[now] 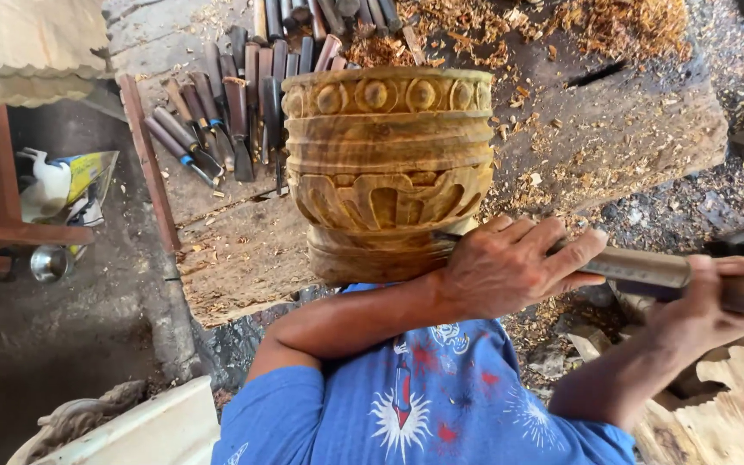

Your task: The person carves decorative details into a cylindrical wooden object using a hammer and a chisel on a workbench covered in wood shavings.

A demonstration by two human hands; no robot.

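Left hand (510, 263) of mine grasps the metal shaft of a chisel (639, 269), its tip touching the lower edge of the carved wooden bowl (387, 164). Right hand (716, 301) is clenched around the chisel handle, right of the bowl, where I see open room. Spare chisels (234, 95) lie just left of and behind the bowl on the wooden block (613, 129).
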